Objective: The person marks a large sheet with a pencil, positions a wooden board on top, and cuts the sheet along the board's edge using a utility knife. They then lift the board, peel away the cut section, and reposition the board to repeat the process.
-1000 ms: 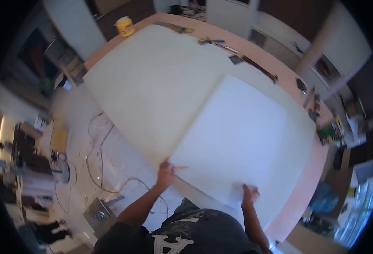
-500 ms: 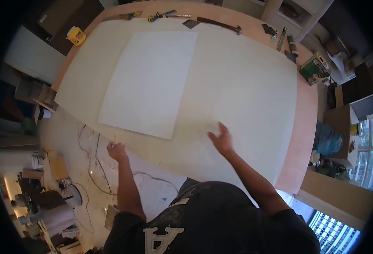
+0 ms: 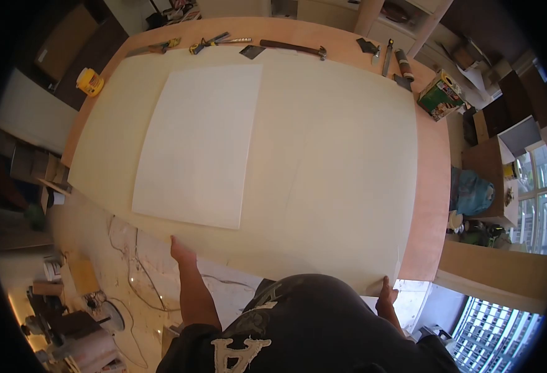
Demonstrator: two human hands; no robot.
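A large cream sheet [image 3: 335,155] covers most of the table, and a smaller white rectangular panel [image 3: 196,146] lies on its left half. At the sheet's near edge, below the panel, my left hand [image 3: 183,251] grips with its thumb on top; the fingers are hidden underneath. My right hand [image 3: 385,297] grips the sheet by its near right corner, thumb up, close to my body. Both hands are closed on the sheet's edge.
Along the table's far edge lie a hammer [image 3: 293,47], a hand saw [image 3: 152,48] and several small tools. A yellow tub [image 3: 89,82] stands at the left, a green box [image 3: 440,95] at the right. Cables [image 3: 138,264] run across the floor.
My right hand has moved from above the sheet to its near right corner. My left hand has come down onto the near edge; a small yellow stick it held is now out of sight.
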